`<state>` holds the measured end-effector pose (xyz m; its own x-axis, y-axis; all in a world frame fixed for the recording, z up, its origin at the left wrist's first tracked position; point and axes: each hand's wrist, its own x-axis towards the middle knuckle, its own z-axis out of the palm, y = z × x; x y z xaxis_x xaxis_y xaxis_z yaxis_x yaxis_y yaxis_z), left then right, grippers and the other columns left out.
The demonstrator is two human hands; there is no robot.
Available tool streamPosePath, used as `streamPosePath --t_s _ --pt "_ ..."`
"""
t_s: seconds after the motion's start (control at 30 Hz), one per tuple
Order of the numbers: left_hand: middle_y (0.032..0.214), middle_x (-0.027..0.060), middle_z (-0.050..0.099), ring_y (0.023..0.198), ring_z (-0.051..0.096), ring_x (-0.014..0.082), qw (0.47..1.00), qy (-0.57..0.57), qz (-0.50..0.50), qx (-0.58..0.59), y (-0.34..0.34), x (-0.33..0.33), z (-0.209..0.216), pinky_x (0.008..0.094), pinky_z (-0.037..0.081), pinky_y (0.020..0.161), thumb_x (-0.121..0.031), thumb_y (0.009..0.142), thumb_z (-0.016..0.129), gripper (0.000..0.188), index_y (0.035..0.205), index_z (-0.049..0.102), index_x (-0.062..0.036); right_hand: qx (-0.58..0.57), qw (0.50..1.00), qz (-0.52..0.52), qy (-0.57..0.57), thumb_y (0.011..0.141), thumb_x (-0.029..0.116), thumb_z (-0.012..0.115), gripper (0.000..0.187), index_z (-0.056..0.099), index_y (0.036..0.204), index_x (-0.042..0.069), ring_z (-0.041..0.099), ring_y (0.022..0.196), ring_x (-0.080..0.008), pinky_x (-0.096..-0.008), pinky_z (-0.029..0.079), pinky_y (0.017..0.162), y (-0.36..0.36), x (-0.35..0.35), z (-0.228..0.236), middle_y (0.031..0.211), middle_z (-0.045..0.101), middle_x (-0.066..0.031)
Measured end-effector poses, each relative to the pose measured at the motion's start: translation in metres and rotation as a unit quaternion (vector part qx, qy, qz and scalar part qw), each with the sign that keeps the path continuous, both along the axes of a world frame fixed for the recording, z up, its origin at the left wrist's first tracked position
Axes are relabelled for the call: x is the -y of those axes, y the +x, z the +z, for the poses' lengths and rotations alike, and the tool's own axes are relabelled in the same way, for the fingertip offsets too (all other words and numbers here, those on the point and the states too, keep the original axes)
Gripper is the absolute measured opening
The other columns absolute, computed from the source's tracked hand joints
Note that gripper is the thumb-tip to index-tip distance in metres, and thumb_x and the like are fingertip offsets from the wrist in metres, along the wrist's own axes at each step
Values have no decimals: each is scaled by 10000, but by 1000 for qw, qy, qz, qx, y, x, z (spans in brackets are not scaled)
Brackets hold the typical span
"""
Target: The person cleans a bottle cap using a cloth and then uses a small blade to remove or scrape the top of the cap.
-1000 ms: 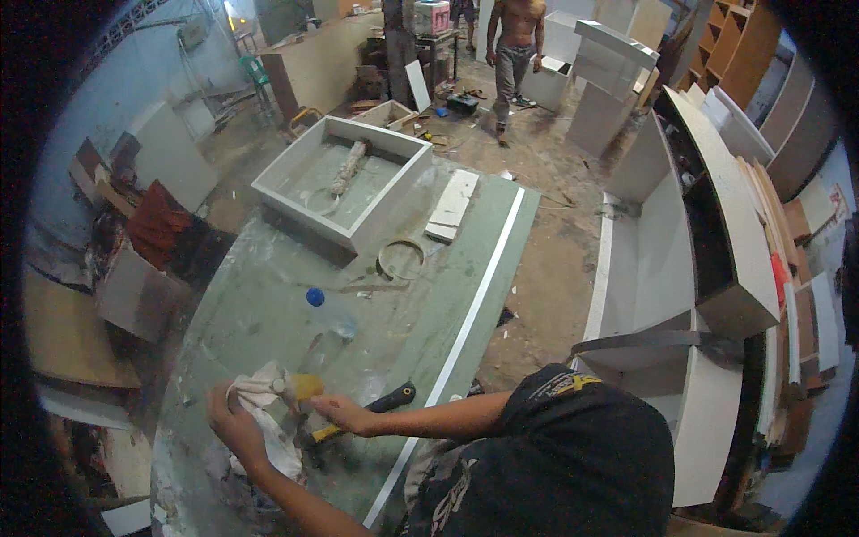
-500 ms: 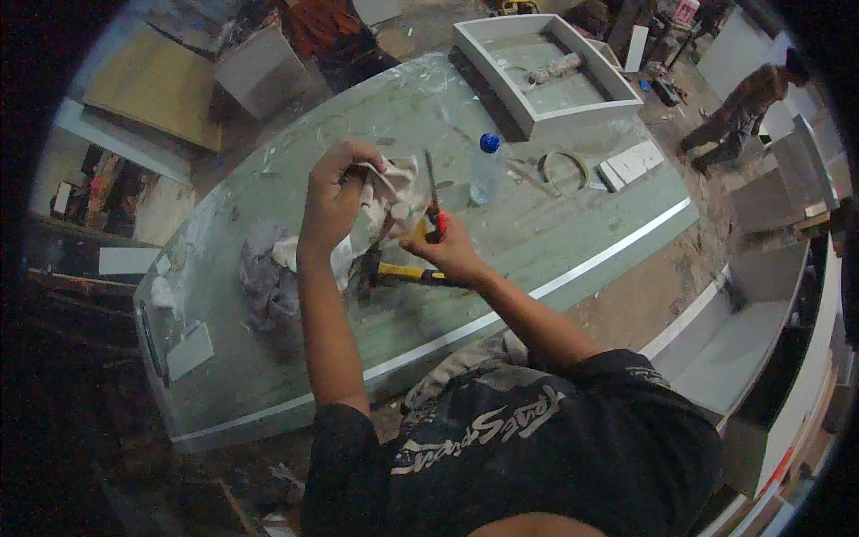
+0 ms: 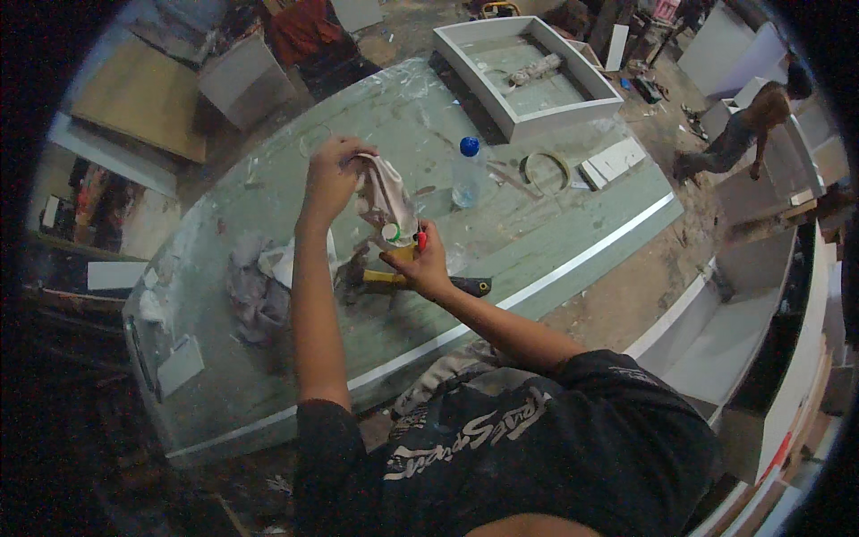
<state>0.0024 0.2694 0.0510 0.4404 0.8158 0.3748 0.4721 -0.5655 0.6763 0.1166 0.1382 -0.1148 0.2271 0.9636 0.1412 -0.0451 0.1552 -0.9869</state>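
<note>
My left hand (image 3: 333, 179) is closed on the upper end of a pale, pinkish cloth (image 3: 386, 192), which hangs down over the green-topped table. My right hand (image 3: 424, 265) is closed round a tool with a red and yellow handle (image 3: 421, 240), right at the lower end of the cloth. The tool's blade does not show now, so its kind stays unclear. A small round white piece with a green rim (image 3: 391, 233) is by the cloth's lower edge. Beneath my right hand lies a hammer (image 3: 470, 286) with a yellow and black handle. Left of my left forearm is a crumpled grey rag (image 3: 255, 286).
Beyond my hands stand a clear bottle with blue cap (image 3: 466, 174), a tape roll (image 3: 547, 174) and white strips (image 3: 612, 164). A white open frame (image 3: 514, 121) rests at the table's far end. A person (image 3: 747, 125) bends at the right, past white cabinet parts (image 3: 716, 340).
The cloth now hangs longer and straighter between my hands. My right hand has moved slightly left and down; the tool's thin dark blade, earlier upright, is out of sight. The view has shifted slightly.
</note>
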Motion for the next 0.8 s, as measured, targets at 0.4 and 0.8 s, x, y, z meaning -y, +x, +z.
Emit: streamPosePath --t_s 0.4,0.8 --pt "922 145 698 883 685 262 994 -62 -77 -45 17 -16 -22 359 512 797 21 858 548 151 973 643 -1 -72 988 76 -117 890 155 627 277 528 1128 54 505 781 -85 -241 427 650 85 35 -35 945 549 18" --pt "905 86 693 836 644 149 966 -157 -174 -109 17 -22 9 322 517 757 29 834 516 183 975 630 2 427 843 321 -68 976 483 457 503 627 994 10 618 867 -444 -491 468 764 101 -18 117 906 649 -262"
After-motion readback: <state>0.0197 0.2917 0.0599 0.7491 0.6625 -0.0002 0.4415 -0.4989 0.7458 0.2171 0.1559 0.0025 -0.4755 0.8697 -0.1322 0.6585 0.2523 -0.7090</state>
